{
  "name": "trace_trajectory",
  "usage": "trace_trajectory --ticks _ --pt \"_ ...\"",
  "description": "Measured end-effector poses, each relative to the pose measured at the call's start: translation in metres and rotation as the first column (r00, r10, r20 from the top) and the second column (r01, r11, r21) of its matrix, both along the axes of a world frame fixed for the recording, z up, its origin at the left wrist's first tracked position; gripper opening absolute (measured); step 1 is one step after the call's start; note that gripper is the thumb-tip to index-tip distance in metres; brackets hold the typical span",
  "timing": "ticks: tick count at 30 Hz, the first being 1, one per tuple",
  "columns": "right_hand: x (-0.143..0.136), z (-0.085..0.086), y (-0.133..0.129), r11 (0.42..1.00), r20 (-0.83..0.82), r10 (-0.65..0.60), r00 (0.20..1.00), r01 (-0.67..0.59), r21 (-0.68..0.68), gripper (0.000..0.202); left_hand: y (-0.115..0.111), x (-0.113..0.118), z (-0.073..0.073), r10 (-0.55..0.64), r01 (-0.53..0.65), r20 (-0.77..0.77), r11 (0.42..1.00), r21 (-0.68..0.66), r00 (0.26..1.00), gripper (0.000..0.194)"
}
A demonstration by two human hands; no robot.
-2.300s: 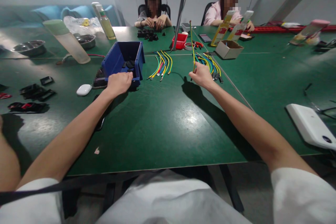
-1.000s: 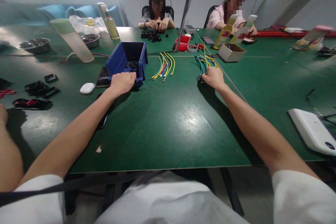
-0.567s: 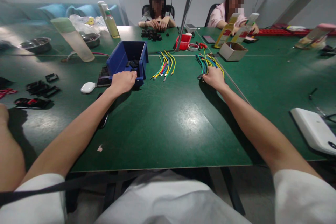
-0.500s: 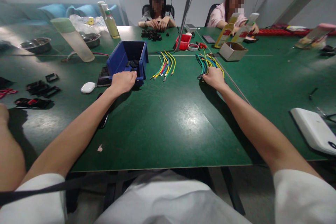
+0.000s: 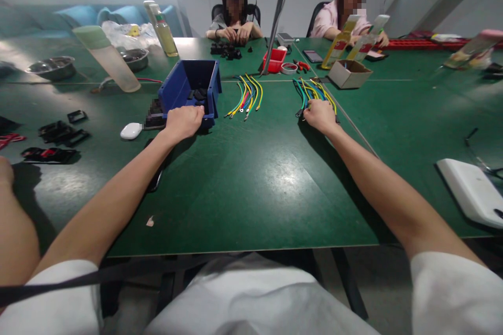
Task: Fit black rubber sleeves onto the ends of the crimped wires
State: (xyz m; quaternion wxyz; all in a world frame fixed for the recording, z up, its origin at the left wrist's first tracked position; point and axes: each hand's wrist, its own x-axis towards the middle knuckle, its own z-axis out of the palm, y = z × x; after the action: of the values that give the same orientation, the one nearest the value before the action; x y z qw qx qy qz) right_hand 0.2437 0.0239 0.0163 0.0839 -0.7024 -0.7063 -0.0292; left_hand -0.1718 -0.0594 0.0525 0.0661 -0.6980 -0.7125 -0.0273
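Note:
My left hand (image 5: 184, 122) is closed at the front edge of a blue plastic bin (image 5: 170, 84), its fingers curled over the rim and partly hidden. Small black parts (image 5: 198, 95) lie inside the bin. To the right, my right hand (image 5: 320, 115) is closed over the lower ends of a bundle of yellow, green and blue wires (image 5: 310, 89) on the table; its fingertips are mostly hidden. Between my hands lies a second, fanned-out group of coloured wires (image 5: 247, 95) with metal end terminals, touched by neither hand.
A metal pole (image 5: 278, 21) rises behind the wires beside a red box (image 5: 275, 60). A small carton (image 5: 349, 74) stands right of the bundle. Black parts (image 5: 58, 131), a white case (image 5: 131, 131) and a dark phone (image 5: 156, 178) lie left. Two people sit opposite.
A yellow wire that stood up above the right-hand bundle now lies lower among the others. Both my hands stay in nearly the same place.

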Motion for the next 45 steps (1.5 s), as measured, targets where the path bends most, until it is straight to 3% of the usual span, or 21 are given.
trace_trajectory --ticks 5,17,34,40,45 --pt "-0.006 0.001 -0.005 0.994 0.001 -0.094 0.996 0.094 0.061 0.042 0.0 0.001 0.001 0.008 -0.008 0.016 1.0 0.004 1.0 0.068" --pt "-0.013 -0.005 -0.009 0.987 0.005 -0.117 0.993 0.116 0.112 0.037 0.002 -0.001 -0.002 0.002 -0.002 0.011 0.999 0.034 1.0 0.065" --pt "-0.013 0.0 -0.009 0.991 0.023 -0.1 0.995 0.097 0.094 0.04 0.006 -0.009 -0.007 -0.087 0.081 0.037 0.986 0.146 0.996 0.06" --pt "-0.015 0.001 -0.01 0.985 0.01 -0.106 0.994 0.103 0.141 0.041 0.007 -0.008 -0.007 -0.096 0.091 0.023 0.985 0.148 0.995 0.06" --pt "-0.021 0.006 -0.014 0.959 -0.032 -0.111 0.993 0.115 0.26 0.039 0.006 -0.008 -0.004 -0.102 0.096 0.036 0.985 0.145 0.994 0.057"
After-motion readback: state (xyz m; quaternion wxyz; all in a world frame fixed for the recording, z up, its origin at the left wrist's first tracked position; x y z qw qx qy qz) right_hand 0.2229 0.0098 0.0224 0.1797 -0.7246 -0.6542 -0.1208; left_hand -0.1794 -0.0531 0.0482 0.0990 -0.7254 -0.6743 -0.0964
